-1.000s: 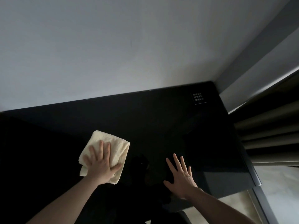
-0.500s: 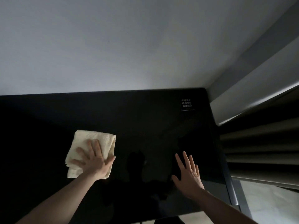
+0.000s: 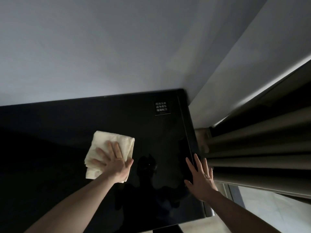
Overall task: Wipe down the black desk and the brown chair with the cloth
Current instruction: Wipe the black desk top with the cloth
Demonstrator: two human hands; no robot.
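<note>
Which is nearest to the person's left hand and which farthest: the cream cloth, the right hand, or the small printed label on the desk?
Seen from the head camera, from the left hand:
1. The cloth: directly under the palm, touching it.
2. The right hand: off to the right, flat by the black desk's right edge.
3. The label: farthest, near the desk's far right corner by the wall.

head cam | looks forward-down | close over black desk corner
</note>
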